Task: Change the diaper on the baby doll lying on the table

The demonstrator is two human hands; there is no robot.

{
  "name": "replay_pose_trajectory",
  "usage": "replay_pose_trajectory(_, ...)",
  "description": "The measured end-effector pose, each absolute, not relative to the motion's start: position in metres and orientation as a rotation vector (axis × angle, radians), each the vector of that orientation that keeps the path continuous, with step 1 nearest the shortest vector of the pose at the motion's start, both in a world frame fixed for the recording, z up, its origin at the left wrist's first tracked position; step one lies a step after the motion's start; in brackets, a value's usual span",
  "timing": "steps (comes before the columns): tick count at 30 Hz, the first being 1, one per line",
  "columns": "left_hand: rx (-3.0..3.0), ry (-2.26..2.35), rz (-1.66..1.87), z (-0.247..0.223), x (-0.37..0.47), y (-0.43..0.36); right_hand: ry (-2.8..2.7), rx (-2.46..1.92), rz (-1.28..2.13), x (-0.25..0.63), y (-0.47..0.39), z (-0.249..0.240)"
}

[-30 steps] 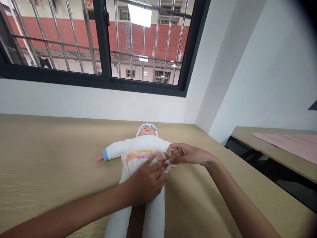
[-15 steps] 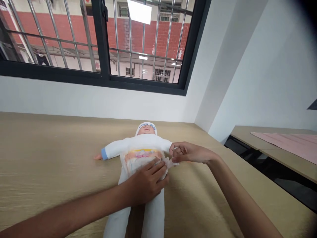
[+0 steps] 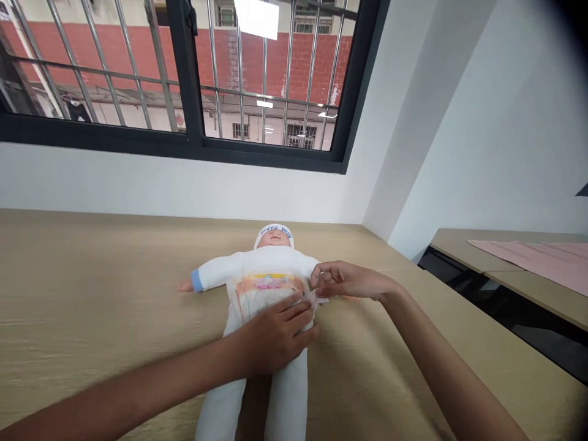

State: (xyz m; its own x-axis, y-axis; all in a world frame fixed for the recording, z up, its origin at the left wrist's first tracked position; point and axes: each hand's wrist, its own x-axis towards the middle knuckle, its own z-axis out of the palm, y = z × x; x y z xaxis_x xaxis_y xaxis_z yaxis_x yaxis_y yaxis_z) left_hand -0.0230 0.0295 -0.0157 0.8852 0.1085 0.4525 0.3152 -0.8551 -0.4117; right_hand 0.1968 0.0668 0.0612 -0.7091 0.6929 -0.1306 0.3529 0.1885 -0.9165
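- Right hand (image 3: pixel 343 280) has eased in a little toward the doll (image 3: pixel 275 258) compared with half a second ago; left hand (image 3: pixel 278 340) has hardly budged, and the whole view has only drifted a bit
- right hand's grip is narrow: thumb and fingertips pinch a thin whitish tab (image 3: pixel 322 301) at the side of the diaper (image 3: pixel 264 293), the other fingers loosely curled above
- left hand lies over the lower front of the diaper, fingers stretched toward that same tab and nearly meeting the right fingertips; honestly can't tell if they're pinching anything or just pressing
- diaper sits across the doll's belly, over its white clothes, printed band up near the chest
- doll is flat on its back on the table (image 3: pixel 114 263), head toward the wall (image 3: pixel 275 196), legs toward the person, in a lettered cap (image 3: pixel 274 231)
- one doll arm sticks out to the person's left with a blue cuff (image 3: pixel 197 280); the other runs behind the right hand
- off to the right, pink cloth (image 3: pixel 542 263) lies on a second table (image 3: pixel 459 248)
- big dark-framed window (image 3: pixel 195 139) above, metal bars outside
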Motion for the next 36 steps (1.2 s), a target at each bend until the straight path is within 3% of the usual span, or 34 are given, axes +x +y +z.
replay_pose_trajectory(15,-2.611,-0.173,-0.531,-0.013,-0.029,0.034,-1.802,-1.245,1.171,0.173,0.064,0.048)
replay_pose_trajectory(23,-2.666,-0.158,-0.515,-0.012,-0.026,0.032,-1.959,-1.157,0.874,0.148,0.067,0.026)
replay_pose_trajectory(30,-2.700,-0.161,-0.511,-0.013,-0.025,0.031,-1.954,-1.187,0.891,0.145,0.072,0.016)
replay_pose_trajectory(36,-2.635,-0.172,-0.565,-0.014,-0.025,0.030,-1.936,-1.121,1.137,0.145,0.065,0.031)
